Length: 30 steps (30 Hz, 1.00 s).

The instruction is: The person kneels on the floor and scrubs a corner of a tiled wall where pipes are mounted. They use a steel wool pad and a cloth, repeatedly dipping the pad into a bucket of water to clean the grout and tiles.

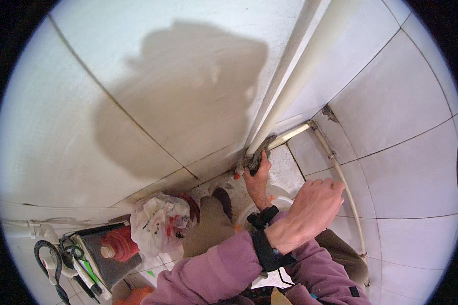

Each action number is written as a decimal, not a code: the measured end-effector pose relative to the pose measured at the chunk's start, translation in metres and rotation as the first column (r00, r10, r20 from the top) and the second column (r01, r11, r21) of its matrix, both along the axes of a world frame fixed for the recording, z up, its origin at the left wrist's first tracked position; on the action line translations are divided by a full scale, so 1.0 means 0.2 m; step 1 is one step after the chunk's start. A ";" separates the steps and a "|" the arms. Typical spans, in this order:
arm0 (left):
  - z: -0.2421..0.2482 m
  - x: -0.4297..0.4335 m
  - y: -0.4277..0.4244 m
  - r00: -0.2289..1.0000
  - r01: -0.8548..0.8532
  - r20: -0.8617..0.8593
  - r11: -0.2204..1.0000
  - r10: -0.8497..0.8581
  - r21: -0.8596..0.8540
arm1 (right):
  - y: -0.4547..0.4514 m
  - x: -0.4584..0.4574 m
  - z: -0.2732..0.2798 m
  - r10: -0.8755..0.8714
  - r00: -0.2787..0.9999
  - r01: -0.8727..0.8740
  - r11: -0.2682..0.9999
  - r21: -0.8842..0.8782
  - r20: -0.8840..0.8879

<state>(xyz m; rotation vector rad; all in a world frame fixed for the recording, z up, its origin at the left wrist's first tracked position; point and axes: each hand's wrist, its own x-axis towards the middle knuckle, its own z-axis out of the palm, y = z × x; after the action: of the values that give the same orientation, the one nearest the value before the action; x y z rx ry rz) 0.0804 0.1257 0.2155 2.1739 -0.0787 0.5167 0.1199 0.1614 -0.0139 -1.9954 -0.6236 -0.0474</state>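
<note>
My forearms cross. My right hand [258, 183] reaches to the foot of a pale vertical pipe [281, 99], its thumb and fingers gripping a dark grey, crumpled, cloth-like piece [255, 161] against the pipe's base. A small red-tipped fitting [237, 175] sits just left of the fingertips. Nearer to the camera, my left hand [309, 213] is raised above the right forearm, back upward and fingers curled; its palm is hidden, so I cannot tell whether it holds anything. Both wrists wear black straps.
A horizontal pipe [290, 136] meets a thinner pipe [339, 167] along the tiled wall. At left are a white plastic bag [158, 223], a red bottle [120, 244] on a dark container [110, 267], and a black-and-white hose [42, 248]. A pale round basin [248, 209] lies below my arms.
</note>
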 end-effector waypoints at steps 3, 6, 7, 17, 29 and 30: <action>-0.01 0.02 0.00 1.000 0.005 -0.010 1.000 -0.005 0.015 | -0.05 0.03 0.03 0.099 0.919 0.024 0.952 0.305 -0.383; -0.02 0.03 -0.01 1.000 -0.007 0.004 1.000 0.007 0.001 | -0.09 0.08 0.07 0.079 0.828 0.116 0.944 0.308 -0.556; -0.02 0.02 -0.01 1.000 -0.021 0.018 1.000 0.021 -0.004 | -0.11 0.08 0.08 0.046 0.808 0.135 0.956 0.262 -0.587; -0.01 0.01 -0.01 0.998 -0.049 0.044 0.998 0.050 -0.035 | 0.06 0.05 -0.07 0.055 0.929 0.065 0.949 0.309 -0.365; -0.02 0.03 0.02 0.995 -0.073 0.065 0.997 0.074 -0.030 | -0.15 0.07 -0.07 0.122 0.675 0.061 0.973 0.220 -0.728; -0.02 0.02 0.02 0.993 -0.074 0.085 0.996 0.077 -0.045 | -0.13 0.05 -0.03 0.182 0.662 0.086 0.945 0.315 -0.727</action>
<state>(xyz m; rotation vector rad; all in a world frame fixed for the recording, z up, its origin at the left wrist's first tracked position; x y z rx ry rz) 0.0852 0.1288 0.2124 2.1194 -0.0321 0.6500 0.1307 0.1357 -0.0206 -1.4751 -0.0998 0.6539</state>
